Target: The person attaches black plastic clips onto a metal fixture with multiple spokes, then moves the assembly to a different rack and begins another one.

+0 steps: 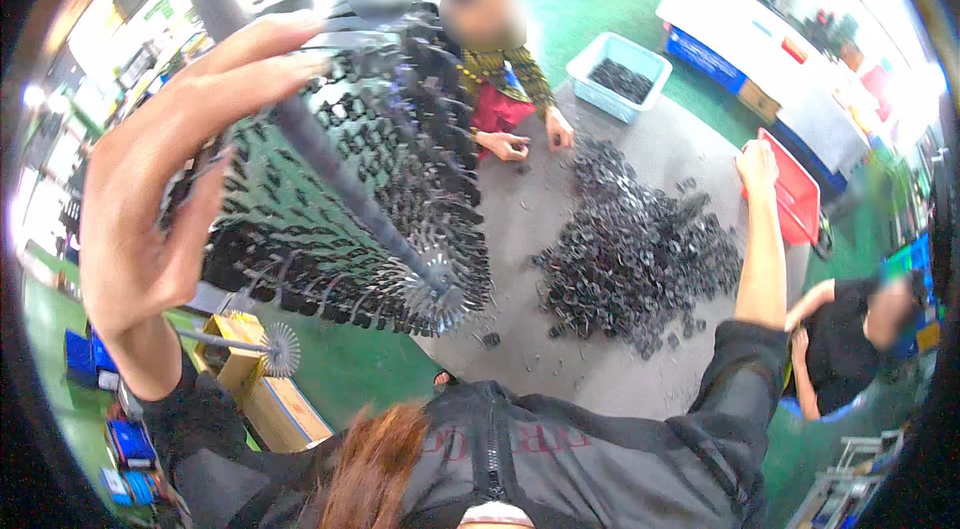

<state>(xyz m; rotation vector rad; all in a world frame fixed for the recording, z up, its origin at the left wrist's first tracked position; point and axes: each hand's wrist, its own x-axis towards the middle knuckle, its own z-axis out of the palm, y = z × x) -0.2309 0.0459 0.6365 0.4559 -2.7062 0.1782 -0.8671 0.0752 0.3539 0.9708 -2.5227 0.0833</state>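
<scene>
My left hand (pixel 165 189) is raised on the left, its fingers stretched and apart from the thumb. It is in front of a large rack (pixel 345 119) with a grey central rod (pixel 350 184) and many thin pins bearing small black parts. The fingers cross over the rod; whether they touch it I cannot tell. My right hand (pixel 757 164) is closed on the near-left rim of a red plastic basin (pixel 795 194) at the table's right edge. A large heap of small black parts (pixel 640 249) lies on the grey table (pixel 500 359) between my arms.
Across the table a person in a patterned top (pixel 505 79) has both hands at the table edge. A light-blue basket (pixel 620 79) of black parts stands at the far edge. Another person (pixel 845 344) sits at right. Lower left are wooden boxes (pixel 285 414) and a pinned wheel (pixel 281 350).
</scene>
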